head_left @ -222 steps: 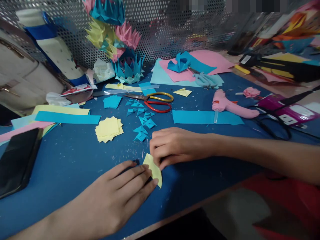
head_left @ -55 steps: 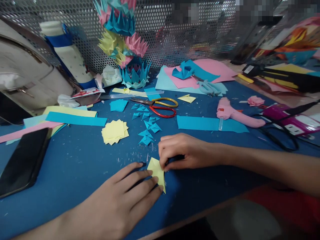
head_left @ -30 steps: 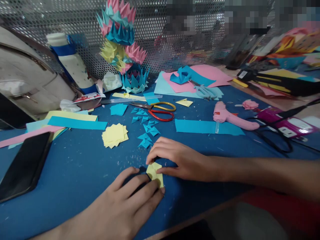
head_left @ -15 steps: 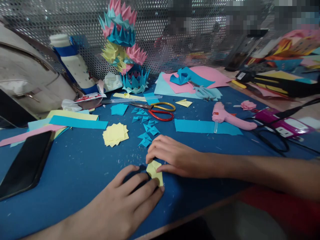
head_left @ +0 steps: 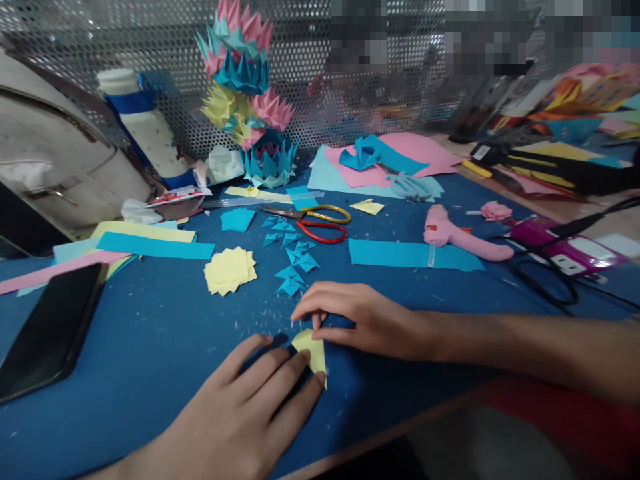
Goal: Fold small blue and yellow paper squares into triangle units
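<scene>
A small folded piece of yellow paper (head_left: 311, 341) lies on the blue table between my hands. My left hand (head_left: 245, 393) is spread palm down, with fingertips pressing on the paper's near side and edge. My right hand (head_left: 350, 313) comes in from the right, its thumb on the paper's upper right edge and its index finger bent over the far edge; the other fingers curl underneath, partly hidden. Just beyond are small folded blue paper pieces (head_left: 291, 280) and a stack of yellow paper pieces (head_left: 229, 270).
Scissors (head_left: 323, 220) with red and yellow handles lie farther back. A pink glue gun (head_left: 463, 237) rests near a blue strip (head_left: 387, 253). At left are a phone (head_left: 55, 333) and paper strips (head_left: 155, 245). A folded-paper tower (head_left: 245, 73) stands by the perforated metal panel.
The yellow paper has turned slightly and shows a narrower, pointed near end. My right fingers have curled in, and my left fingertips have shifted a little along the paper.
</scene>
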Motion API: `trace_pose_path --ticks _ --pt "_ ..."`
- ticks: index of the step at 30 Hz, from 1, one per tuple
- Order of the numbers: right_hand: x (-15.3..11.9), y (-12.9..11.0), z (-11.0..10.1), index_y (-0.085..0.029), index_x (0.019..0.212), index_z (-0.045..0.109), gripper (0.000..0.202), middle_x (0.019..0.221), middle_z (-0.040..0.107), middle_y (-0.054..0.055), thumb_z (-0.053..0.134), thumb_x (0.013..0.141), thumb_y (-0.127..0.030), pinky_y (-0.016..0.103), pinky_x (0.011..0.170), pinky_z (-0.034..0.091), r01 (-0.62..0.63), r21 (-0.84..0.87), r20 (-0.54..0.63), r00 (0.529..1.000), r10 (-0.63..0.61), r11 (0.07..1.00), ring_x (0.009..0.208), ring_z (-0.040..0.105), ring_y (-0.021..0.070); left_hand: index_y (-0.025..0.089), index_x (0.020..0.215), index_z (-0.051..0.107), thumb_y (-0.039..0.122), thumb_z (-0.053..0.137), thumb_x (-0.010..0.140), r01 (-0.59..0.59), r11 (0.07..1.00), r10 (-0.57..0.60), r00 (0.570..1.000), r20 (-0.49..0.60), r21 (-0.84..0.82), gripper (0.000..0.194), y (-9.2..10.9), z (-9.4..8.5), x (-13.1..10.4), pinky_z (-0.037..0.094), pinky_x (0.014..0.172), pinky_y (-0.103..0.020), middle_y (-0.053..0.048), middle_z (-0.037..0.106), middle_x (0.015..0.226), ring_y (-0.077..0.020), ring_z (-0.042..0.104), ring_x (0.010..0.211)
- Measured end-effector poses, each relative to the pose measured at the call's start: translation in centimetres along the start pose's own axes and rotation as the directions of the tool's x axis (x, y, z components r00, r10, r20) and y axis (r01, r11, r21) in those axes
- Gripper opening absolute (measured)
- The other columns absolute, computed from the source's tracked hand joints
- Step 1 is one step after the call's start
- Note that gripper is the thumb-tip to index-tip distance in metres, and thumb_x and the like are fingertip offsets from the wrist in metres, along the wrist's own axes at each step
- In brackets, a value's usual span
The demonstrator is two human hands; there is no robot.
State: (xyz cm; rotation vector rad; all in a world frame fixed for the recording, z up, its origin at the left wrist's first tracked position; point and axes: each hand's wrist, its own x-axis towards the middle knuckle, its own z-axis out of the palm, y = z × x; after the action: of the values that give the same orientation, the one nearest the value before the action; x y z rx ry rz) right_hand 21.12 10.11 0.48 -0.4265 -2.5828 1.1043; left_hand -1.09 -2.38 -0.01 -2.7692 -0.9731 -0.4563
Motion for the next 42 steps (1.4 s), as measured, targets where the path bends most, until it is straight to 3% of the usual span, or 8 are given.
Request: trace_pose_path --ticks 3,7,16,20,25,32,38,42 --pt "0.0 0.2 0.2 -0.017 0.110 0.069 0.018 0.099 0.070 0.004 0.060 0.098 -0.027 0.024 0.082 0.048 0.002 -0.035 -0.033 0.999 -0.003 0.999 0.090 0.063 0.0127 0.022 0.131 0.064 0.031 0.038 0.108 0.038 0.999 -0.038 0.999 -0.021 0.008 0.036 0.4 0.4 -0.3 0.016 0.118 -0.041 -0.006 0.067 0.123 -0.0199 0.055 0.114" --pt "-0.2 0.5 0.3 -0.018 0.098 0.074 0.014 0.091 0.070 0.003 0.061 0.097 -0.024 0.024 0.081 0.047 0.106 -0.106 -0.065 0.991 -0.113 0.989 0.089 0.061 0.0127 0.022 0.130 0.066 0.033 0.032 0.108 0.076 0.997 -0.076 0.995 -0.065 -0.003 0.042 0.7 0.9 -0.6 0.013 0.119 -0.039 -0.007 0.069 0.121 -0.0205 0.055 0.114" --pt "-0.5 0.9 0.0 -0.017 0.107 0.069 0.025 0.102 0.071 0.004 0.046 0.104 -0.025 0.029 0.081 0.045 0.356 -0.341 -0.012 0.924 -0.383 0.870 0.090 0.058 0.0154 0.020 0.126 0.068 0.041 0.036 0.107 0.056 0.998 -0.055 0.998 -0.030 0.033 0.042 0.7 0.0 -0.2 0.014 0.118 -0.037 -0.006 0.071 0.119 -0.0205 0.057 0.111" --pt "-0.4 0.8 0.0 -0.013 0.107 0.069 0.030 0.103 0.071 0.005 0.039 0.105 -0.017 0.030 0.084 0.046 0.427 -0.457 0.050 0.888 -0.456 0.781 0.091 0.058 0.0154 0.018 0.124 0.069 0.050 0.036 0.106 0.075 0.997 -0.075 0.997 -0.022 0.021 0.048 0.6 -0.4 -0.1 0.012 0.120 -0.036 -0.006 0.072 0.116 -0.0198 0.058 0.110" --pt "-0.3 1.0 -0.1 -0.015 0.105 0.069 0.031 0.104 0.071 0.004 0.038 0.106 -0.020 0.031 0.083 0.047 0.435 -0.492 0.070 0.883 -0.464 0.754 0.092 0.058 0.0150 0.024 0.119 0.071 0.038 0.035 0.108 0.156 0.988 -0.155 0.987 -0.044 0.023 0.040 0.6 0.0 0.1 0.018 0.116 -0.036 -0.008 0.072 0.119 -0.0202 0.056 0.115" --pt "-0.1 0.9 -1.5 -0.016 0.107 0.071 0.022 0.107 0.072 0.003 0.054 0.101 -0.028 0.032 0.081 0.044 0.429 -0.327 0.150 0.904 -0.402 0.842 0.090 0.054 0.0166 0.023 0.126 0.067 0.033 0.037 0.108 0.059 0.997 -0.061 0.998 0.025 0.059 0.037 0.1 -0.3 -0.1 0.026 0.104 -0.036 -0.006 0.070 0.126 -0.0201 0.056 0.116" --pt "-0.1 1.1 -1.2 -0.015 0.112 0.069 0.027 0.108 0.070 0.006 0.047 0.105 -0.029 0.032 0.083 0.042 0.356 -0.337 0.053 0.931 -0.360 0.871 0.092 0.054 0.0165 0.026 0.127 0.066 0.029 0.035 0.108 0.012 0.998 -0.018 0.995 0.095 0.067 0.037 -0.7 -0.8 0.3 0.031 0.098 -0.036 0.000 0.070 0.127 -0.0171 0.057 0.115" --pt "-0.2 0.6 -1.4 -0.016 0.104 0.070 0.030 0.099 0.066 0.006 0.043 0.105 -0.030 0.034 0.079 0.038 0.370 -0.455 0.144 0.928 -0.343 0.810 0.085 0.049 0.0182 0.027 0.128 0.066 0.030 0.035 0.108 0.006 0.998 -0.013 0.994 0.104 0.068 0.037 -0.9 -1.1 0.4 0.031 0.098 -0.037 0.000 0.069 0.129 -0.0170 0.058 0.114"
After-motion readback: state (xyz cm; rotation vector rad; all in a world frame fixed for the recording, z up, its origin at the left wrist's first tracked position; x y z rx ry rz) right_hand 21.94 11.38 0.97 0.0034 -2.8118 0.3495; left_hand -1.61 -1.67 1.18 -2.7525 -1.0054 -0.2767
